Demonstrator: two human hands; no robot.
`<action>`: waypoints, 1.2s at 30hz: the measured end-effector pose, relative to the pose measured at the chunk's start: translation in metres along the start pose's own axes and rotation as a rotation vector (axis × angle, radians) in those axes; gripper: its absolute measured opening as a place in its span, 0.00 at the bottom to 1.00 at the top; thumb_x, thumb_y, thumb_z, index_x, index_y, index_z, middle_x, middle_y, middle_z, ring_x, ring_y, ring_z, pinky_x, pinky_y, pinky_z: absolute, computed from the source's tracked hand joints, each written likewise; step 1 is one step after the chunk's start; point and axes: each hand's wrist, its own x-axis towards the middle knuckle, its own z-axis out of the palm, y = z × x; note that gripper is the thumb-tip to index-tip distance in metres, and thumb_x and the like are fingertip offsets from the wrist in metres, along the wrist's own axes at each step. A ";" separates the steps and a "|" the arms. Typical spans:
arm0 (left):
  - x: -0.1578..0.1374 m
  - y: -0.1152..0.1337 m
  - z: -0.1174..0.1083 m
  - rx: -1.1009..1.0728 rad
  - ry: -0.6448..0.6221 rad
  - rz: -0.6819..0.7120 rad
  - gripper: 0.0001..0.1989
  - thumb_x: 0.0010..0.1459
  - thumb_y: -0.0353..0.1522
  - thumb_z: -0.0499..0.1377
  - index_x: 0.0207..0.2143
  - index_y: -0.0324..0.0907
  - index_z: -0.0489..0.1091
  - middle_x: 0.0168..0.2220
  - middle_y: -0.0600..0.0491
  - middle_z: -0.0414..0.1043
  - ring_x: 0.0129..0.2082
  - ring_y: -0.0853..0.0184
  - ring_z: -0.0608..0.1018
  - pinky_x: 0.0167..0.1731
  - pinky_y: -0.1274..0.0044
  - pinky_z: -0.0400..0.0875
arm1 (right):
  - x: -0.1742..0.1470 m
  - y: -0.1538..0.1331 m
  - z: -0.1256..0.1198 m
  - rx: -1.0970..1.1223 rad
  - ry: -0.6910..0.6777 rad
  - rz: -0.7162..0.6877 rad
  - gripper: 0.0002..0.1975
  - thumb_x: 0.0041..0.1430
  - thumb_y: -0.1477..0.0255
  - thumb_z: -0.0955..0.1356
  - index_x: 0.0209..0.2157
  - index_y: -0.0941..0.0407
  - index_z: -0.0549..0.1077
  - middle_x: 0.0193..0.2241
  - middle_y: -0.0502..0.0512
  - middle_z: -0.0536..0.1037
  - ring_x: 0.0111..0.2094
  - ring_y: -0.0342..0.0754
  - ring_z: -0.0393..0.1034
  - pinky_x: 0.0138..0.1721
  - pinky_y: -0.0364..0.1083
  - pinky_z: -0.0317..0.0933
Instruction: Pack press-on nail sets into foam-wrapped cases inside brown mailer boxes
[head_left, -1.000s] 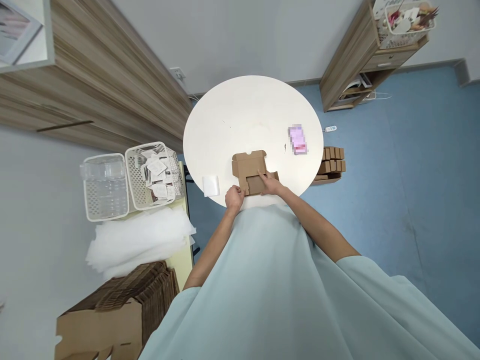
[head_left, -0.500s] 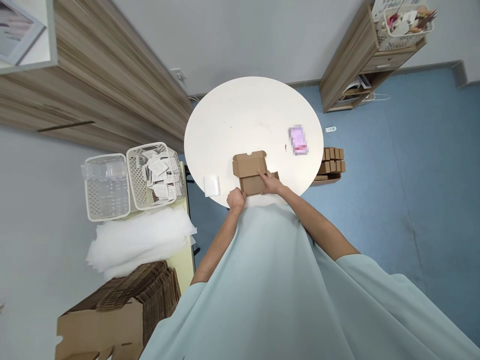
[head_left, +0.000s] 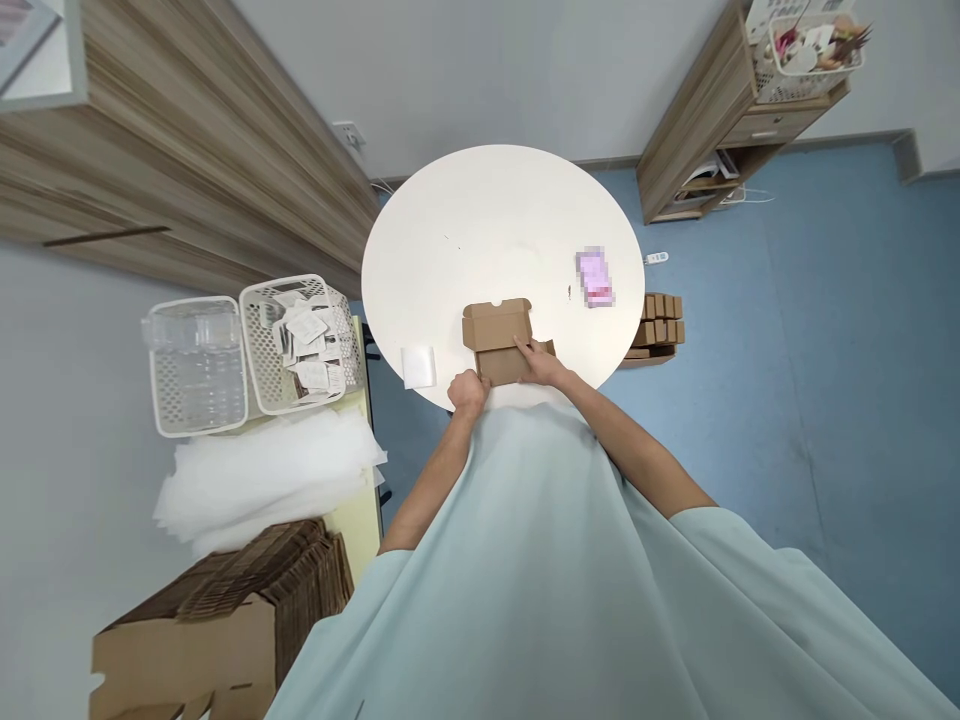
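Note:
A small brown cardboard box (head_left: 498,328), partly folded, lies near the front edge of the round white table (head_left: 495,210). Its lid panel with side flaps spreads away from me, and one flap sticks out at the right. My left hand (head_left: 468,392) is closed on the box's near left corner, fingers curled. At the right side, my right hand (head_left: 541,366) grips the box wall, with a finger or thumb reaching over the panel. To the left of the box sits a small stack of white squares (head_left: 418,367).
A blurred pink-purple item (head_left: 595,277) lies at the table's right. On the floor beyond is a carton of small brown boxes (head_left: 658,330). To my left are white baskets (head_left: 251,390), white sheets (head_left: 270,470) and stacked flat cardboard (head_left: 225,630). A wooden cabinet (head_left: 739,125) stands back right.
My view has shifted slightly, so the surroundings sit a little further left and higher. Both hands keep nearly the same grip, and the box looks almost unchanged.

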 end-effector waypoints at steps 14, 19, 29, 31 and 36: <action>-0.001 0.003 0.000 -0.022 -0.001 0.015 0.14 0.69 0.32 0.55 0.49 0.37 0.79 0.50 0.34 0.81 0.51 0.47 0.83 0.47 0.65 0.75 | -0.058 0.036 -0.014 0.119 0.460 0.268 0.24 0.73 0.64 0.66 0.65 0.58 0.69 0.55 0.63 0.79 0.51 0.56 0.76 0.52 0.51 0.70; 0.001 0.004 0.000 -0.017 -0.001 0.022 0.15 0.68 0.32 0.55 0.48 0.37 0.79 0.49 0.34 0.81 0.50 0.47 0.83 0.46 0.64 0.75 | -0.056 0.036 -0.007 0.137 0.345 0.345 0.10 0.73 0.66 0.67 0.46 0.55 0.78 0.46 0.58 0.84 0.48 0.53 0.78 0.50 0.48 0.68; 0.000 0.006 -0.003 -0.036 -0.005 0.008 0.15 0.67 0.31 0.56 0.49 0.37 0.80 0.50 0.33 0.81 0.52 0.45 0.82 0.48 0.62 0.76 | -0.059 0.022 -0.012 0.179 0.379 0.296 0.08 0.73 0.69 0.65 0.42 0.54 0.76 0.45 0.57 0.85 0.46 0.52 0.78 0.44 0.46 0.66; 0.001 0.006 -0.002 -0.039 -0.013 0.007 0.15 0.67 0.31 0.56 0.49 0.37 0.80 0.50 0.33 0.81 0.52 0.45 0.82 0.48 0.62 0.76 | -0.059 0.016 -0.013 0.202 0.370 0.268 0.08 0.73 0.69 0.65 0.41 0.54 0.76 0.44 0.56 0.85 0.45 0.52 0.78 0.45 0.46 0.66; 0.004 0.005 0.000 -0.052 -0.017 0.001 0.14 0.66 0.33 0.57 0.48 0.38 0.80 0.50 0.34 0.81 0.51 0.45 0.82 0.48 0.63 0.76 | -0.053 -0.004 -0.011 0.200 0.306 0.202 0.07 0.73 0.66 0.67 0.42 0.53 0.77 0.46 0.55 0.85 0.46 0.51 0.79 0.48 0.46 0.67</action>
